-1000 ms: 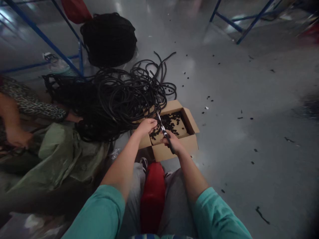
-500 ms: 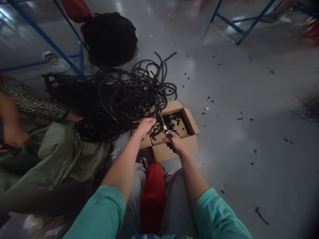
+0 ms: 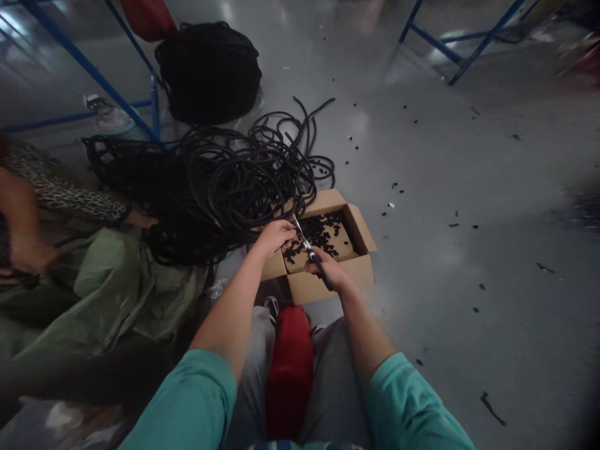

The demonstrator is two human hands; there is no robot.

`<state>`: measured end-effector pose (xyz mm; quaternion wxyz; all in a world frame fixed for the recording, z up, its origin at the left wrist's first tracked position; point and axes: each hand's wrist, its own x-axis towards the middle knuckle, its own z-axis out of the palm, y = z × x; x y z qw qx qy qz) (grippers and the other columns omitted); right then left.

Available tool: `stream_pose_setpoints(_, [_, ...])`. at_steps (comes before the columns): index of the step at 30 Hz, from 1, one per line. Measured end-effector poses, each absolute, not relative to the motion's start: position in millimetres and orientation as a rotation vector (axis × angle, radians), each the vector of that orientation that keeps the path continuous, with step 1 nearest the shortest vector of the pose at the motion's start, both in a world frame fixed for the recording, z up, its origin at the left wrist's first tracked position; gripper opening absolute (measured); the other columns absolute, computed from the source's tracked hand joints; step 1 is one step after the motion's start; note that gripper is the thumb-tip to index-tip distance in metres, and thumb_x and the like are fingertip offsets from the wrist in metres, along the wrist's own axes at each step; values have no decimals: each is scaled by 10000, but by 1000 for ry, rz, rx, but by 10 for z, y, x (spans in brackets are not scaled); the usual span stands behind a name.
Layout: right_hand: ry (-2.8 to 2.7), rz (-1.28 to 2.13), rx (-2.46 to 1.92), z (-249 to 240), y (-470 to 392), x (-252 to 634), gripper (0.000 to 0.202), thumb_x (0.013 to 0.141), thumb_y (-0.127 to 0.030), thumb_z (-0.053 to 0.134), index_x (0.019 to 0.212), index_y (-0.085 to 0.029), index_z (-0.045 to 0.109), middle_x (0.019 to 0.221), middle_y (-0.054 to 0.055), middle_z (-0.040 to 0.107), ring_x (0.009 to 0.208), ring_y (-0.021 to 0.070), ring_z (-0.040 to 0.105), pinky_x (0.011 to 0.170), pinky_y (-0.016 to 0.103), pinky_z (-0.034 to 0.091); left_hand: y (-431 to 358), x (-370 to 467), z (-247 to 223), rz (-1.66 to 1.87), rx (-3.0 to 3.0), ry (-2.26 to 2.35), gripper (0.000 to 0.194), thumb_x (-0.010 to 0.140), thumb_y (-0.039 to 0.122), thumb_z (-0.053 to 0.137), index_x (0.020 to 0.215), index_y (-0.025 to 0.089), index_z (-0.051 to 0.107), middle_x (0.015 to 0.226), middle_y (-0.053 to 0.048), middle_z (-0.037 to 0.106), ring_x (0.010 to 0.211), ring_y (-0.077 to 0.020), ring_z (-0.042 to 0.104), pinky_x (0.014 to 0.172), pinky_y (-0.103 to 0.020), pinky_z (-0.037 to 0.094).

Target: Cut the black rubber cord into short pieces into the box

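My right hand (image 3: 327, 267) is closed round the dark handles of a pair of scissors (image 3: 307, 245). Their metal blades point up and left, close to the fingertips of my left hand (image 3: 275, 237). Those fingers are pinched on a black cord, of which only a little shows; the rest is hidden by the hand. Both hands are over the near left part of an open cardboard box (image 3: 330, 279). Many short black cut pieces (image 3: 323, 231) lie scattered on its bottom. Just beyond the box, a tangled heap of black cord (image 3: 234, 169) overlaps its far left flap.
A big black coil (image 3: 209, 72) stands behind the heap, beside a blue metal frame (image 3: 154, 106). At left, another person's hand (image 3: 35, 256) is by a green sheet (image 3: 135, 294). A red object (image 3: 289, 356) sits between my legs. Black scraps dot the grey floor (image 3: 435, 262).
The scissors have swung slightly left, and their blade tips are now nearer my left fingertips. My left hand has hardly moved. The whole view has shifted a little.
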<state>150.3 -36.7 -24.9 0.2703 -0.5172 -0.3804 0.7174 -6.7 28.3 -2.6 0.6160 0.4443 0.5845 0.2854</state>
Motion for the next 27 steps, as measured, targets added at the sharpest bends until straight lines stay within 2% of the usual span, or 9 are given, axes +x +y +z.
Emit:
stream_pose_setpoints(13, [-994, 1893, -1475, -212, -342, 1467, 417, 462, -221, 562, 873, -179, 506, 440, -103, 401, 381, 71, 349, 379, 200, 238, 333, -173, -162, 602, 1228, 1337, 69, 730, 136, 548, 795, 129, 571, 582, 26, 559, 390, -36, 430, 410, -169, 329])
stream_pose_setpoints(20, [-906, 1888, -1524, -196, -349, 1427, 420, 449, -255, 568, 858, -171, 518, 352, -112, 364, 328, 72, 326, 352, 198, 225, 332, -177, -180, 589, 1310, 1364, 64, 745, 154, 502, 765, 139, 561, 609, 17, 566, 403, -42, 420, 441, -188, 333])
stream_pose_setpoints(27, [-876, 1861, -1526, -188, -342, 1424, 414, 449, -231, 570, 856, -163, 539, 357, -108, 369, 327, 69, 323, 359, 202, 225, 356, -180, -200, 650, 1428, 1435, 161, 698, 255, 567, 799, 136, 604, 786, -47, 632, 648, -111, 545, 592, -229, 419])
